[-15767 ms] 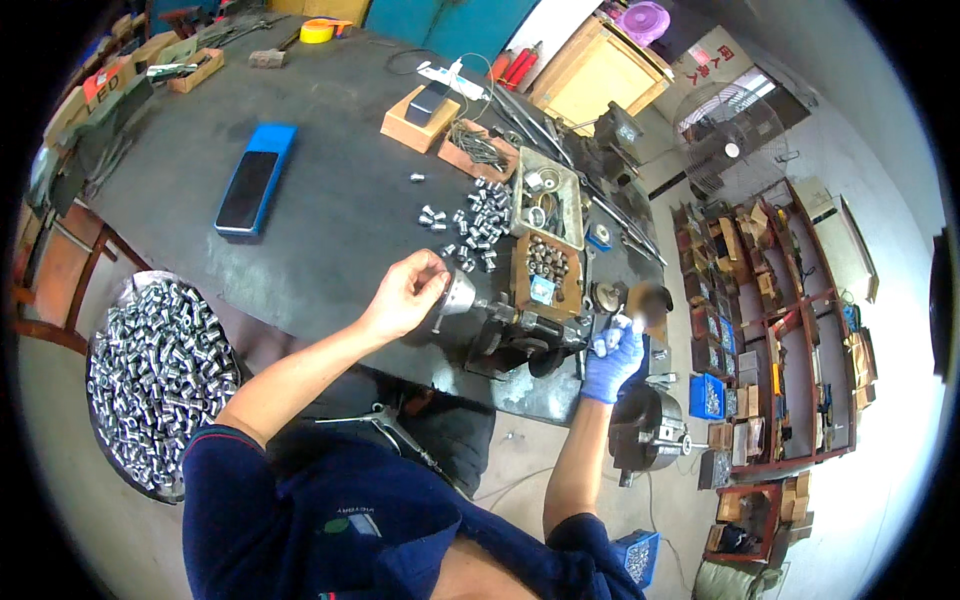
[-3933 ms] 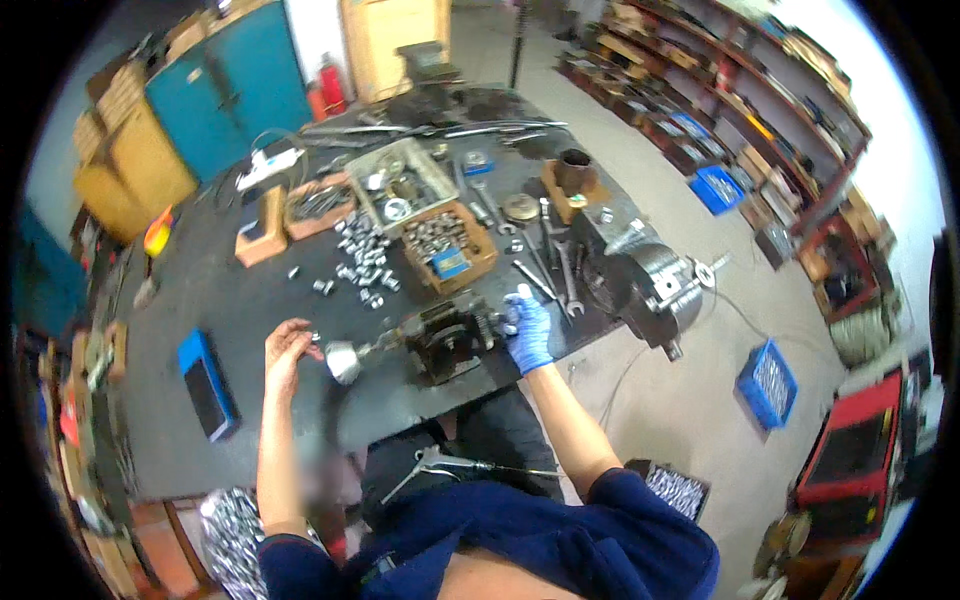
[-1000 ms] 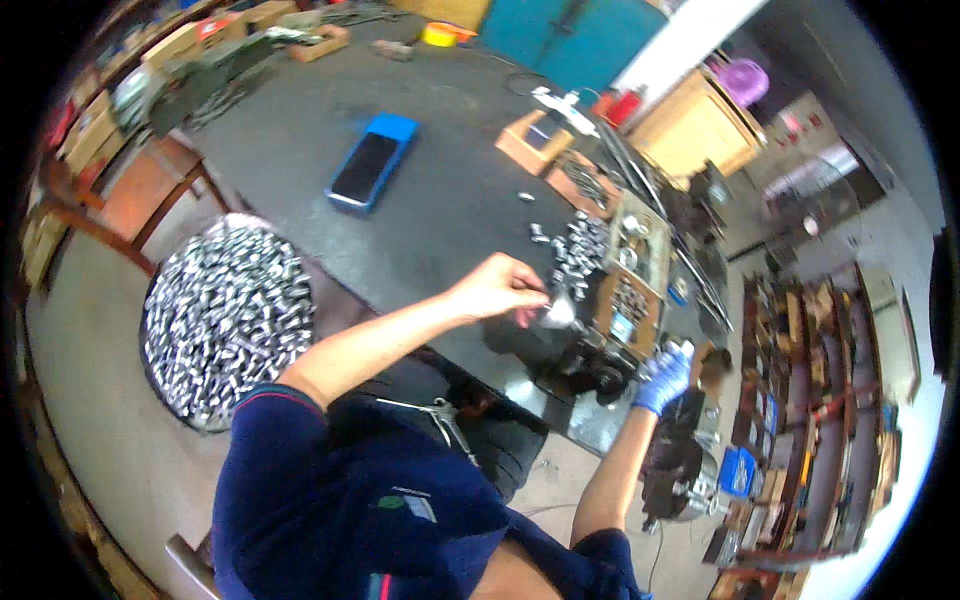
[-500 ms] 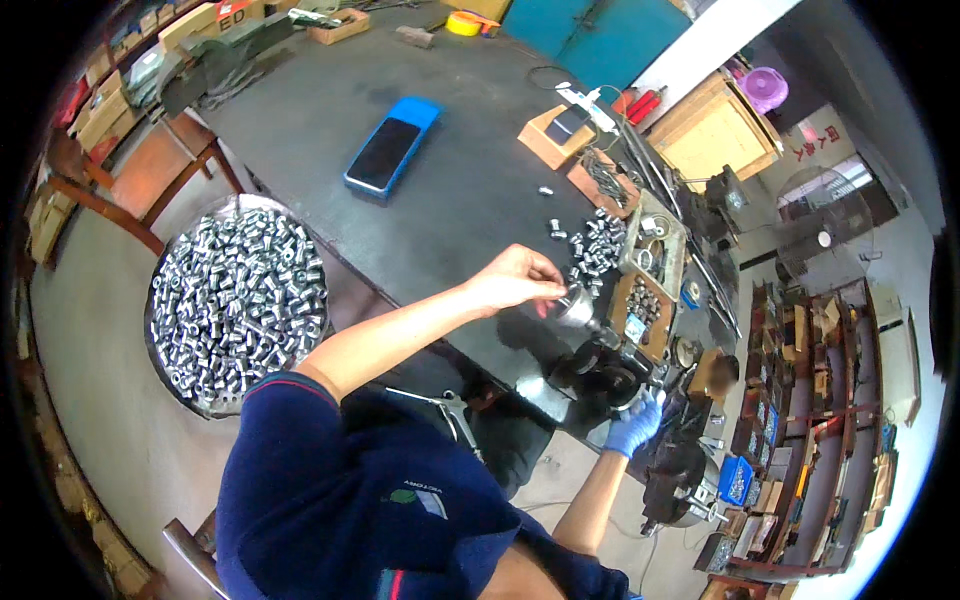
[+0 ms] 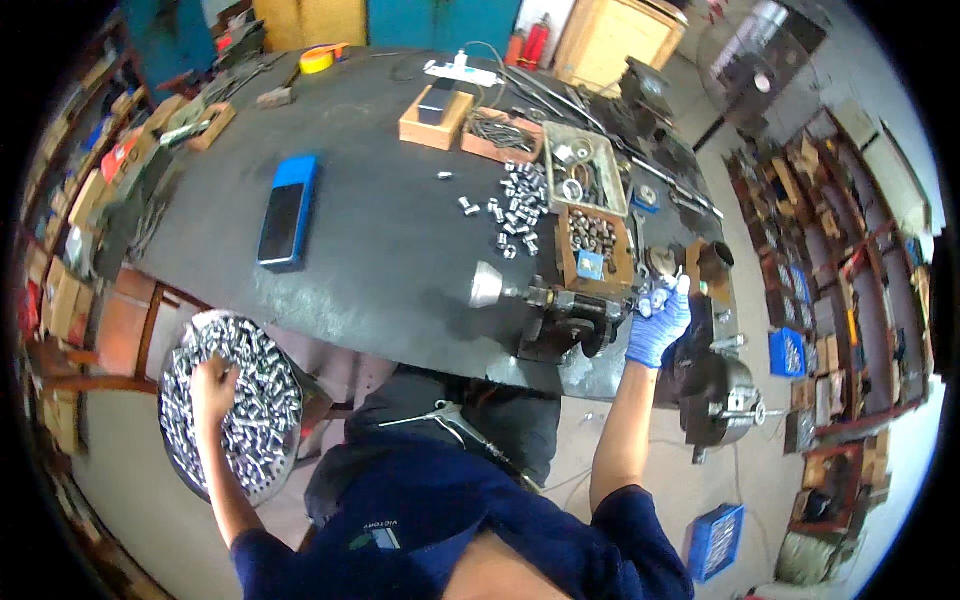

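My left hand (image 5: 212, 392), bare, reaches into a round metal pan (image 5: 284, 473) heaped with small shiny metal fittings (image 5: 262, 400). Its fingers are curled down among them; whether one is between the fingertips does not show. My right hand (image 5: 660, 328), in a blue glove, is closed around shiny metal at the right end of a small bench machine (image 5: 572, 325); the fingers hide much of what it grips. A silvery cone (image 5: 487, 286) sits on the machine's left end, with nothing held against it.
Loose fittings (image 5: 520, 205) lie on the dark table (image 5: 390, 230) behind the cone. Beside them stand a wooden box of small parts (image 5: 620, 262), a plastic tray of rings (image 5: 612, 190) and a box of pins (image 5: 490, 152). A blue-cased device (image 5: 288, 212) lies at left. An air gun (image 5: 447, 412) is near my lap.
My left hand has left the cone on the machine and swung left and down into the pan. The right hand remains at the machine's right end. The view has shifted.
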The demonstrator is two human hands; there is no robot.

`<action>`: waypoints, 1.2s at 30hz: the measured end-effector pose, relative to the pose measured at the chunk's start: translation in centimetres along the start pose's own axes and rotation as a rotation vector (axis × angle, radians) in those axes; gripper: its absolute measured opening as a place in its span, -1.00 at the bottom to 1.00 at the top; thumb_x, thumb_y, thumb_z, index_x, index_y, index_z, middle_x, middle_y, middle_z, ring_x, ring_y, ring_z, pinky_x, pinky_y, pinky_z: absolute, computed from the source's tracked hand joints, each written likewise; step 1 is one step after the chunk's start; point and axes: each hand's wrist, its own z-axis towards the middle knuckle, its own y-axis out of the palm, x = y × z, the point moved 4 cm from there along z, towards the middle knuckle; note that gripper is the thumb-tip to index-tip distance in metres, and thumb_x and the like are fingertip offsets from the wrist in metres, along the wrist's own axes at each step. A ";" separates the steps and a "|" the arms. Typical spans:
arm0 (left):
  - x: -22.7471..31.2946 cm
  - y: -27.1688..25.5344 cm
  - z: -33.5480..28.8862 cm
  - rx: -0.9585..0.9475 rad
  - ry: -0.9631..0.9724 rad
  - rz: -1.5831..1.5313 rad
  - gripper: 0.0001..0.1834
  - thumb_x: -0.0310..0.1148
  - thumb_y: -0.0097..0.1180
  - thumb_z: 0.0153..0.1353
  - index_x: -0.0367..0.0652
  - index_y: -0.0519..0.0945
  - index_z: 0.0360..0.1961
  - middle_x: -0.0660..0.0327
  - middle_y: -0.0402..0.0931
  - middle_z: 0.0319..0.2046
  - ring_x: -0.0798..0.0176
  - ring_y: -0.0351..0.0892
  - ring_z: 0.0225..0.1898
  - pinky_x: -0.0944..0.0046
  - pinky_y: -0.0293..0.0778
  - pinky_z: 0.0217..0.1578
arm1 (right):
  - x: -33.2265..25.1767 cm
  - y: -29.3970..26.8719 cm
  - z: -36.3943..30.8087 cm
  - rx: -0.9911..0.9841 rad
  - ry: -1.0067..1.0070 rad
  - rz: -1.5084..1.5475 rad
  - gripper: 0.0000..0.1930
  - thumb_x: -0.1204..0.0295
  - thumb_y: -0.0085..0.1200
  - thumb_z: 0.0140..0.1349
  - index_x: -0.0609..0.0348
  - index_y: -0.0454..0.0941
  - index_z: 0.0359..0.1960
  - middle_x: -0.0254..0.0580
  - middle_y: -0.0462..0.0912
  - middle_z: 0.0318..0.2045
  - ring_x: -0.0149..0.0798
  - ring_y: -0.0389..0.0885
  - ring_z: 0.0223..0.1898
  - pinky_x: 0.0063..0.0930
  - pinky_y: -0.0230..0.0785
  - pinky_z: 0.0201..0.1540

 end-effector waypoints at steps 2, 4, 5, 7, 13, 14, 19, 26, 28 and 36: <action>-1.0 -0.2 -1.5 -0.003 -0.092 0.315 -0.76 -0.38 0.15 -0.10 -0.26 0.51 -0.36 0.00 0.49 -0.53 -0.04 0.47 -0.43 0.04 0.36 -0.37 | -1.2 -0.4 -1.5 -0.054 -0.065 0.015 -0.68 0.20 -0.08 0.25 0.25 0.48 -0.42 -0.42 0.31 -0.80 -0.57 0.20 -0.78 -0.70 0.04 -0.77; 1.0 0.0 0.3 -0.045 -0.081 0.149 -0.76 -0.38 0.16 -0.07 -0.31 0.52 -0.38 -0.02 0.50 -0.55 -0.05 0.49 -0.50 0.11 0.38 -0.45 | -2.0 -1.3 -2.9 -0.062 -0.053 0.066 -0.66 0.19 -0.09 0.25 0.26 0.48 -0.41 -0.41 0.31 -0.80 -0.58 0.20 -0.78 -0.70 0.05 -0.76; 3.7 0.2 1.6 -0.039 -0.039 0.011 -0.76 -0.39 0.16 -0.07 -0.33 0.52 -0.38 -0.03 0.51 -0.54 -0.05 0.51 -0.52 0.13 0.39 -0.47 | -2.2 -1.7 -3.7 -0.069 -0.049 0.090 -0.66 0.18 -0.10 0.25 0.27 0.47 -0.41 -0.41 0.31 -0.80 -0.58 0.20 -0.78 -0.71 0.05 -0.76; 9.2 1.8 4.1 -0.045 0.094 -0.194 -0.78 -0.43 0.13 -0.02 -0.36 0.54 -0.36 -0.09 0.53 -0.48 -0.01 0.57 -0.45 0.20 0.44 -0.42 | -2.3 -2.6 -5.3 -0.065 -0.012 0.134 -0.65 0.17 -0.10 0.26 0.26 0.44 -0.42 -0.43 0.28 -0.79 -0.59 0.14 -0.80 -0.74 0.03 -0.77; 24.3 13.3 12.7 -0.290 0.512 -0.425 -0.72 -0.39 0.12 -0.02 -0.31 0.53 -0.26 -0.08 0.52 -0.30 -0.07 0.50 -0.21 0.11 0.42 -0.20 | 1.4 -8.2 -8.2 0.141 0.178 -0.001 -0.65 0.12 -0.04 0.21 0.19 0.46 -0.45 -0.43 0.25 -0.82 -0.55 0.15 -0.81 -0.70 -0.01 -0.80; 27.4 14.7 13.4 -0.310 0.621 -0.388 -0.69 -0.38 0.12 -0.03 -0.28 0.52 -0.22 -0.08 0.50 -0.27 -0.07 0.49 -0.19 0.09 0.40 -0.18 | 2.3 -8.6 -8.1 0.230 0.235 0.023 -0.66 0.12 -0.02 0.19 0.18 0.45 -0.46 -0.44 0.25 -0.82 -0.55 0.15 -0.81 -0.70 -0.01 -0.81; 36.1 21.4 16.2 -0.441 0.877 -0.203 -0.53 -0.37 0.13 -0.05 -0.10 0.43 -0.02 0.00 0.47 -0.24 -0.07 0.46 -0.15 0.04 0.38 -0.16 | 5.3 -9.1 -5.9 0.321 0.301 0.018 -0.72 0.18 0.01 0.19 0.11 0.43 -0.53 -0.46 0.26 -0.82 -0.57 0.15 -0.83 -0.70 -0.01 -0.83; 36.8 23.5 16.7 -0.359 0.861 0.002 -0.68 -0.30 0.08 -0.03 -0.04 0.47 -0.18 0.03 0.53 -0.38 -0.05 0.53 -0.27 0.01 0.44 -0.28 | 5.3 -9.2 -6.3 0.334 0.302 0.037 -0.72 0.16 0.03 0.17 0.12 0.48 -0.51 -0.47 0.26 -0.81 -0.57 0.15 -0.80 -0.71 -0.02 -0.80; 36.3 23.5 16.4 -0.335 0.840 0.030 -0.74 -0.28 0.06 -0.01 -0.10 0.46 -0.26 0.02 0.54 -0.48 -0.05 0.54 -0.34 0.02 0.44 -0.31 | 5.5 -9.5 -6.3 0.315 0.297 0.046 -0.71 0.16 0.02 0.18 0.11 0.47 -0.52 -0.48 0.26 -0.81 -0.57 0.14 -0.82 -0.71 -0.03 -0.81; 28.3 15.6 12.6 -0.736 0.159 -1.214 -0.80 -0.49 0.15 0.02 -0.34 0.44 -0.34 0.15 0.49 -0.48 0.33 0.51 -0.51 0.38 0.42 -0.43 | 5.5 -9.3 -6.9 0.327 0.349 0.069 -0.69 0.13 -0.03 0.20 0.10 0.44 -0.51 -0.47 0.25 -0.83 -0.55 0.16 -0.82 -0.70 0.00 -0.82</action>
